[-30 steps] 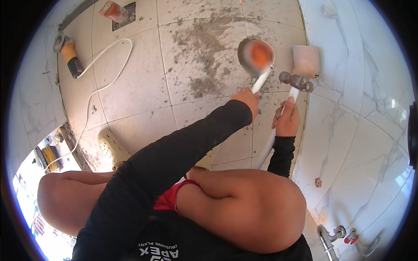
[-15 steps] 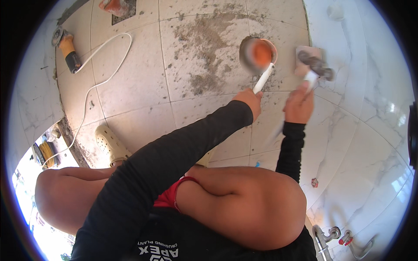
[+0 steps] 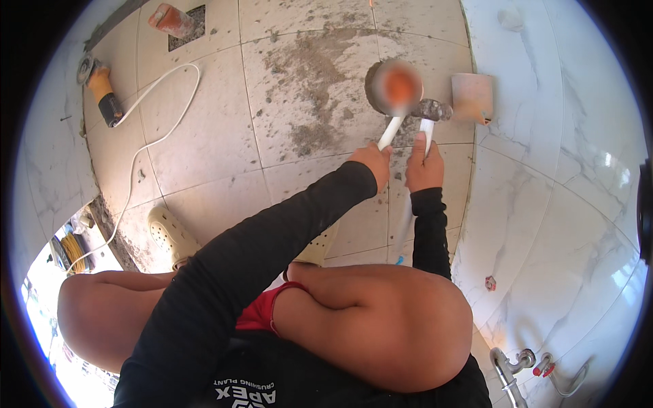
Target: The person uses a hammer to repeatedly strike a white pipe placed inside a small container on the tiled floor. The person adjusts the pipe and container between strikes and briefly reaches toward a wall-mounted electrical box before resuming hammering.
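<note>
In my left hand (image 3: 371, 166) is a white tool handle (image 3: 390, 132), its fingers wrapped round it. The handle's far end reaches an orange round piece (image 3: 400, 88) at a hole in the tiled floor, too blurred to make out. My right hand (image 3: 424, 166) grips a hammer by its pale handle. The hammer's grey, crusted head (image 3: 432, 110) is just right of the orange piece; whether they touch I cannot tell. A pinkish cup-like container (image 3: 472, 95) stands by the wall, right of the hammer head.
Grey rubble and dust (image 3: 316, 88) cover the tiles left of the hole. An angle grinder (image 3: 102, 92) lies at far left, its white cord (image 3: 154, 132) looping over the floor. An orange piece (image 3: 170, 20) sits by a square opening. Metal pipes (image 3: 507, 370) stick out at lower right.
My right hand has swung the hammer left, from in front of the pinkish container to beside the orange piece. My left hand keeps its hold on the handle. The whole view has shifted slightly.
</note>
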`<state>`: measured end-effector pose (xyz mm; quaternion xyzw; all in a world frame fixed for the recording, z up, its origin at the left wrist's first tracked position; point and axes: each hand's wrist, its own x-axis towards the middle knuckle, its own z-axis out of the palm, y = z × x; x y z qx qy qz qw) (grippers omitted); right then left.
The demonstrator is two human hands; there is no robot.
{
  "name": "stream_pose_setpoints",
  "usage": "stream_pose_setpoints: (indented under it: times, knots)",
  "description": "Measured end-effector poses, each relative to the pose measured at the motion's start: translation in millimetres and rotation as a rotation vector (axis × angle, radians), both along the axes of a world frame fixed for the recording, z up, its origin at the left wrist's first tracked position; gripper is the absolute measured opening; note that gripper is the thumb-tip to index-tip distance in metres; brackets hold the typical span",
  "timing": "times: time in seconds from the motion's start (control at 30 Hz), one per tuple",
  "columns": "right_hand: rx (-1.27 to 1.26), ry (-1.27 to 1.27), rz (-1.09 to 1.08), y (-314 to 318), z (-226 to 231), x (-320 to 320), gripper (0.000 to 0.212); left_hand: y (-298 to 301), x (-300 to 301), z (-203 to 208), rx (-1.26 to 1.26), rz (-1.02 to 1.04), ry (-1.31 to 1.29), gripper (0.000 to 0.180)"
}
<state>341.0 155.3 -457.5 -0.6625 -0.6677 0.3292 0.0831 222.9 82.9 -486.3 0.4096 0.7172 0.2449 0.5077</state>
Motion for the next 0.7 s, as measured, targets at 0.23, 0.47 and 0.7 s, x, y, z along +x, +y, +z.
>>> stream_pose_setpoints:
  times: [0.23, 0.47, 0.7]
  knots:
    - [0.052, 0.260, -0.117, -17, -8, 24, 0.051, -17, -10, -12, -0.044, -0.049, 0.093, 0.046]
    - [-0.155, 0.487, -0.288, -56, 17, 23, 0.050, -40, -36, -36, 0.041, -0.124, 0.137, 0.040]
    - [-0.251, 0.559, -0.399, -64, 14, 35, 0.050, -41, -36, -33, 0.054, -0.092, 0.089, 0.042]
